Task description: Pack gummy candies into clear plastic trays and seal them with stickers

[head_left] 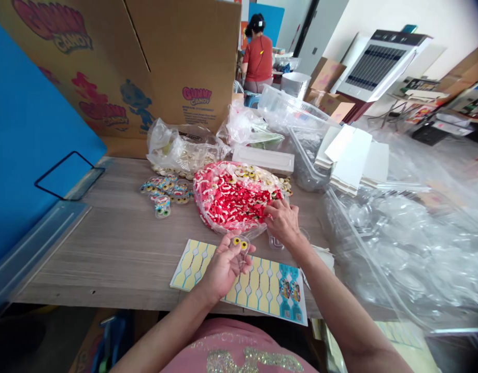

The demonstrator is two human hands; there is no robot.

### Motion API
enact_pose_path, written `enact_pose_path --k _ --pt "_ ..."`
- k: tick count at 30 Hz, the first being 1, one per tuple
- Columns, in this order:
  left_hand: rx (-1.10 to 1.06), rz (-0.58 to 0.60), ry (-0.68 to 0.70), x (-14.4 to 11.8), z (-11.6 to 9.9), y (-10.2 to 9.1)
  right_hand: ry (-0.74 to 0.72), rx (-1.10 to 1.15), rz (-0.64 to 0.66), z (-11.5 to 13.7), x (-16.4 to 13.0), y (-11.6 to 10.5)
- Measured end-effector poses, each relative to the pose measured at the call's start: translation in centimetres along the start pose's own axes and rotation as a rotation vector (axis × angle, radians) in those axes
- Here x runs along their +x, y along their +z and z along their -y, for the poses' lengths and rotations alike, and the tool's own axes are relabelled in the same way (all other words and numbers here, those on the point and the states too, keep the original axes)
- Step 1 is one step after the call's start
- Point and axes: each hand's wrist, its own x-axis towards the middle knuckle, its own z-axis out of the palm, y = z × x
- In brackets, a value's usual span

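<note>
Now, candy packing at the desk.
Left hand pinches a clear blister showing two yellow eye candies; right hand, at its two o'clock, fingers clenched on the red-and-white gummy bag.

On the table lie one open bag of red-and-white candies, one sticker sheet at the near edge, roughly ten packed candy pieces far left, one white tray, and two hands.

cardboard candy box, white air cooler
</note>
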Motion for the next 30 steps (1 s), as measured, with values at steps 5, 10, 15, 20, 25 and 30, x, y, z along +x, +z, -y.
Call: enact_pose_path --k 5,10,15,20,25,30 --pt "-0.113 -0.012 0.012 -0.2 -0.6 0.0 -0.125 0.653 -0.072 1.7 -2.9 -2.6" --pt "-0.256 -0.006 0.035 0.0 -0.7 0.9 -0.228 0.696 -0.006 7.3 -7.4 -2.4" --pt "-0.202 -0.068 0.091 -0.1 -0.2 1.0 -0.115 0.455 -0.22 10.1 -9.0 0.9" --pt "-0.073 -0.061 0.018 -0.6 -0.4 0.7 -0.119 0.519 -0.333 5.2 -10.4 0.1" --pt "0.075 -0.034 -0.035 -0.6 -0.1 0.5 0.383 0.046 -0.056 -4.0 -12.6 -1.6" --pt "0.095 0.01 -0.088 0.0 1.2 1.5 0.475 -0.206 0.276 -7.0 -13.6 -0.7"
